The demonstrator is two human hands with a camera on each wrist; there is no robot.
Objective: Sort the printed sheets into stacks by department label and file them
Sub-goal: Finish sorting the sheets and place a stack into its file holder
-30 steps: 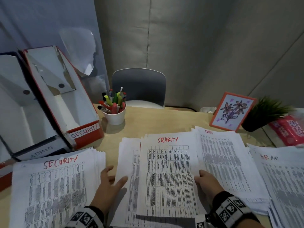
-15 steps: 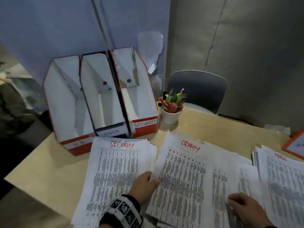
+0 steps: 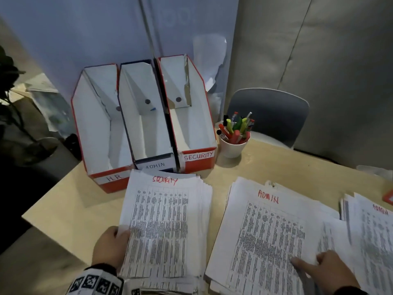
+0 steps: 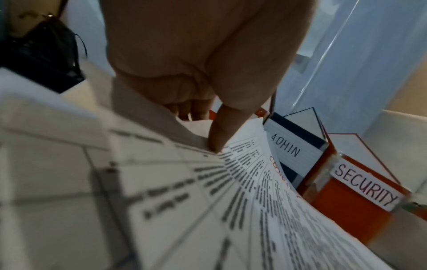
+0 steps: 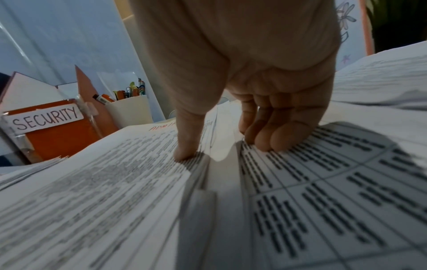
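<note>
Our left hand (image 3: 109, 249) grips the SECURITY stack (image 3: 165, 222) edge; right hand (image 3: 327, 271) fingers (image 5: 263, 140) press flat, uncurled, on ADMIN sheets (image 3: 263, 237).

The left hand (image 3: 110, 248) grips the left edge of the white printed stack headed SECURITY (image 3: 165, 226), thumb on top. To the right of that stack, the right hand (image 3: 327, 271) lies spread, fingertips (image 5: 265, 144) pressing down.

Three file boxes (image 3: 146, 128) are standing side by side at upper centre of the frame, a pen cup (image 3: 233, 143) sitting just right of them. Below the boxes a paper stack (image 3: 168, 226) is lying; another stack (image 3: 268, 237) is lying right of it, a chair (image 3: 270, 111) standing behind the table (image 3: 63, 209).
</note>
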